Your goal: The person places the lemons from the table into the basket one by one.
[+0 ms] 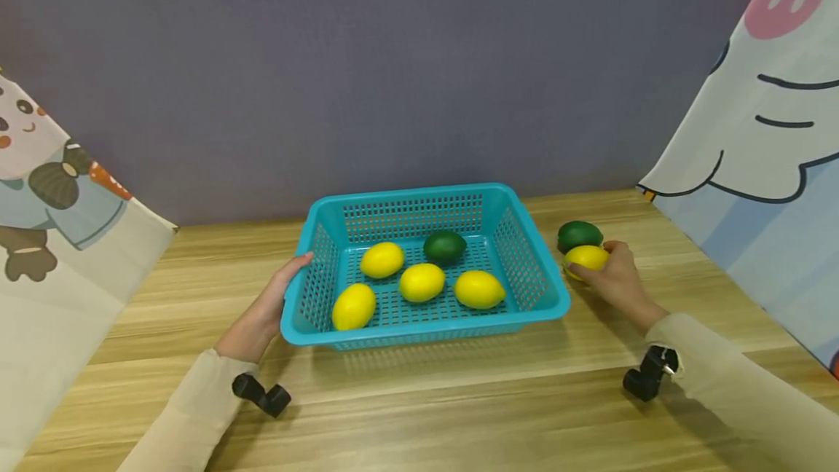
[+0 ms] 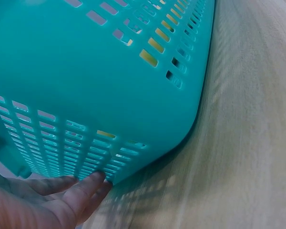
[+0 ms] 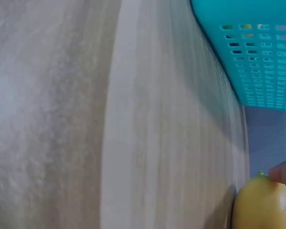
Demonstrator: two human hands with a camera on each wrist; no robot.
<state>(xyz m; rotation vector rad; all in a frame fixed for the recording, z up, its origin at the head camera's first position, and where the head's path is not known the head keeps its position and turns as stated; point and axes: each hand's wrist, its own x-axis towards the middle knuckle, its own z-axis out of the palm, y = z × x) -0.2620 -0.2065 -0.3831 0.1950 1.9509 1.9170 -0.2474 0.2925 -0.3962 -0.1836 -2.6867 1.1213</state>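
A turquoise plastic basket [image 1: 419,328] with perforated walls stands on the table. In it lie several yellow lemons [image 1: 422,283] and one dark green, lemon-shaped fruit [image 1: 444,248]. My left hand [image 1: 269,304] grips the basket's left side, its thumb over the rim; in the left wrist view the fingers [image 2: 88,188] lie against the outer perforated wall. To the right of the basket, my right hand [image 1: 619,279] pinches another lemon [image 1: 588,259] between thumb and fingers. That lemon [image 3: 261,205] appears at the lower right of the right wrist view. Just behind it sits a second dark green fruit [image 1: 580,234].
The wooden table [image 1: 419,414] ends at a grey backdrop [image 1: 406,79] behind the basket. Cartoon-printed cloths stand at the left [image 1: 59,261] and at the right [image 1: 767,159]. A black camera mount is strapped to each wrist.
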